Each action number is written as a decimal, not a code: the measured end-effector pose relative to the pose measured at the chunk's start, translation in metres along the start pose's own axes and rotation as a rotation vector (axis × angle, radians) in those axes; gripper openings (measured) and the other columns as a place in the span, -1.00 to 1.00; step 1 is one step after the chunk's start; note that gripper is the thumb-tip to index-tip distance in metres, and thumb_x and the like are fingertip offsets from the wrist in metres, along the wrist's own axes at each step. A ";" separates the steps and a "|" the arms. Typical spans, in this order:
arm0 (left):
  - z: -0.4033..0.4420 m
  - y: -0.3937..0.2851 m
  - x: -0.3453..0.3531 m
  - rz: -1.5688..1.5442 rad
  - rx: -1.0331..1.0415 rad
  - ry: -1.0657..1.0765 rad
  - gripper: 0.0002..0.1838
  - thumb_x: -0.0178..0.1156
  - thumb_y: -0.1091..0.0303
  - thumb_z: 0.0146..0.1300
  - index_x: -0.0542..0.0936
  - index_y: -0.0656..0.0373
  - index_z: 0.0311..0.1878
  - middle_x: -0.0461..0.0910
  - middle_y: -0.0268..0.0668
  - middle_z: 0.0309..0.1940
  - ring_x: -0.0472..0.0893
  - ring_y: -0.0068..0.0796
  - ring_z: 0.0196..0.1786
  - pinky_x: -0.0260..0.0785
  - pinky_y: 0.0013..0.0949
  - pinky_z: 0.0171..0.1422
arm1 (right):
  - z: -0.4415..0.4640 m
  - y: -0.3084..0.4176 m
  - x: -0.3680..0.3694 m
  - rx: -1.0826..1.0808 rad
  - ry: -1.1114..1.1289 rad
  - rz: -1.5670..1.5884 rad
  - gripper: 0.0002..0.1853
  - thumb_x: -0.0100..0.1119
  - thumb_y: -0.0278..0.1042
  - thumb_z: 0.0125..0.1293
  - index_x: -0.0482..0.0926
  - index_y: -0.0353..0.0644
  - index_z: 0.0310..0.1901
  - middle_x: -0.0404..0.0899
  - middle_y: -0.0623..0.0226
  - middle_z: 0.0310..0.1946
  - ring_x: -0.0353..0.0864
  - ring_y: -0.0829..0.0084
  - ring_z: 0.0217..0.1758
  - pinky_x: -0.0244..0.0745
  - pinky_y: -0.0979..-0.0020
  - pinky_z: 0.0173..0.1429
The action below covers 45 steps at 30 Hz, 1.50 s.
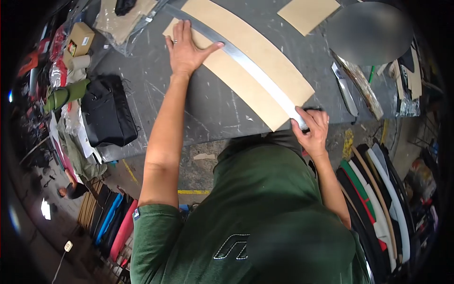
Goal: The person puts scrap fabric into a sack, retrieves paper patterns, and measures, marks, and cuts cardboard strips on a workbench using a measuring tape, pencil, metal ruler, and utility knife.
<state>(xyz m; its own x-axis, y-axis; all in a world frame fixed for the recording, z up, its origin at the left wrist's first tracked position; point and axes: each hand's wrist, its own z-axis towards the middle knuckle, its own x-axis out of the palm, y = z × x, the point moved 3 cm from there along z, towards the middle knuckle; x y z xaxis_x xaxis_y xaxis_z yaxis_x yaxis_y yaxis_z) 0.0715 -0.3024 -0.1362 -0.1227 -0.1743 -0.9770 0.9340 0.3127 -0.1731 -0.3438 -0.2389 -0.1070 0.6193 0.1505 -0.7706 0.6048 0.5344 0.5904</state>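
A long metal ruler (255,71) lies lengthwise across a tan sheet of cardboard (279,66) on the dark table. My left hand (184,53) is spread out near the far end, its fingers on the sheet and ruler and its thumb reaching onto the ruler's edge. At the near end, by the table's front edge, my right hand (313,128) pinches the ruler's tip between thumb and fingers. To the right of the sheet rests a knife (345,90), apart from both hands.
A smaller cardboard piece (307,14) lies at the back. On the left are a black bag (108,111), a green roll (68,94) and a small box (78,41). Fabric rolls (378,203) stand below right. Another person (73,189) is far off at left.
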 end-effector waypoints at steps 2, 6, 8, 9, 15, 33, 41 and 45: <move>-0.001 -0.001 0.000 -0.010 -0.013 0.013 0.45 0.29 -0.70 -0.16 0.16 0.26 0.60 0.08 -0.14 0.65 0.03 -0.22 0.70 -0.32 0.14 0.75 | 0.000 -0.001 -0.001 0.003 0.004 -0.007 -0.57 0.54 -0.31 0.06 0.76 -0.03 0.04 0.59 0.38 -0.22 0.50 0.26 -0.14 0.35 0.22 0.02; 0.000 -0.001 0.001 -0.006 -0.012 0.014 0.47 0.29 -0.71 -0.18 0.16 0.25 0.61 0.09 -0.14 0.65 0.03 -0.23 0.70 -0.33 0.11 0.76 | 0.000 0.000 -0.001 -0.004 0.021 -0.013 -0.55 0.54 -0.36 0.06 0.75 -0.07 0.06 0.59 0.32 -0.21 0.52 0.24 -0.12 0.37 0.22 0.02; -0.001 0.000 0.002 0.000 -0.013 0.011 0.47 0.29 -0.72 -0.19 0.16 0.25 0.61 0.09 -0.14 0.64 0.02 -0.23 0.70 -0.32 0.11 0.76 | -0.001 0.000 -0.001 -0.002 0.024 -0.014 -0.54 0.54 -0.37 0.06 0.75 -0.07 0.07 0.60 0.32 -0.20 0.51 0.24 -0.12 0.37 0.22 0.03; 0.000 0.000 0.002 0.000 -0.011 0.009 0.47 0.28 -0.72 -0.19 0.15 0.25 0.61 0.09 -0.13 0.64 0.02 -0.23 0.70 -0.32 0.11 0.76 | -0.001 -0.001 0.000 -0.001 0.025 -0.015 -0.54 0.54 -0.37 0.06 0.75 -0.07 0.07 0.60 0.31 -0.20 0.51 0.23 -0.12 0.38 0.22 0.04; -0.001 0.001 0.003 0.012 -0.005 0.004 0.50 0.28 -0.75 -0.22 0.15 0.24 0.61 0.09 -0.12 0.65 0.02 -0.23 0.70 -0.33 0.09 0.76 | -0.001 -0.001 0.002 0.001 0.021 -0.020 -0.55 0.55 -0.34 0.05 0.75 -0.04 0.05 0.59 0.36 -0.22 0.50 0.25 -0.14 0.36 0.21 0.02; -0.001 0.001 0.003 -0.009 -0.020 0.019 0.49 0.28 -0.74 -0.21 0.15 0.24 0.61 0.07 -0.05 0.66 -0.02 -0.21 0.72 -0.40 0.07 0.77 | 0.000 0.000 0.001 -0.012 0.018 -0.027 -0.54 0.56 -0.37 0.03 0.76 -0.01 0.04 0.60 0.37 -0.21 0.50 0.26 -0.14 0.35 0.22 0.01; -0.001 0.002 0.006 0.009 -0.011 0.024 0.52 0.24 -0.77 -0.22 0.13 0.24 0.63 0.04 -0.05 0.67 -0.04 -0.21 0.72 -0.40 0.06 0.77 | -0.002 -0.001 0.002 -0.008 0.022 -0.035 -0.53 0.57 -0.36 0.02 0.76 0.00 0.06 0.60 0.37 -0.21 0.50 0.26 -0.14 0.35 0.22 0.02; -0.001 0.001 0.005 0.007 -0.009 0.027 0.52 0.23 -0.78 -0.21 0.12 0.24 0.63 0.03 -0.06 0.67 -0.05 -0.21 0.73 -0.39 0.06 0.77 | -0.001 -0.001 0.002 -0.011 0.020 -0.031 -0.52 0.57 -0.36 0.02 0.76 0.00 0.06 0.60 0.38 -0.21 0.50 0.27 -0.13 0.35 0.23 0.02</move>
<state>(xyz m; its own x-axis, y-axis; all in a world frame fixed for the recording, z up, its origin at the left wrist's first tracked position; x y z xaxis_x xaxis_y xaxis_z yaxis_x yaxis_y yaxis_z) 0.0717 -0.3015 -0.1413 -0.1257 -0.1466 -0.9812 0.9317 0.3222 -0.1675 -0.3441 -0.2381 -0.1097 0.5899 0.1503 -0.7934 0.6183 0.5479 0.5635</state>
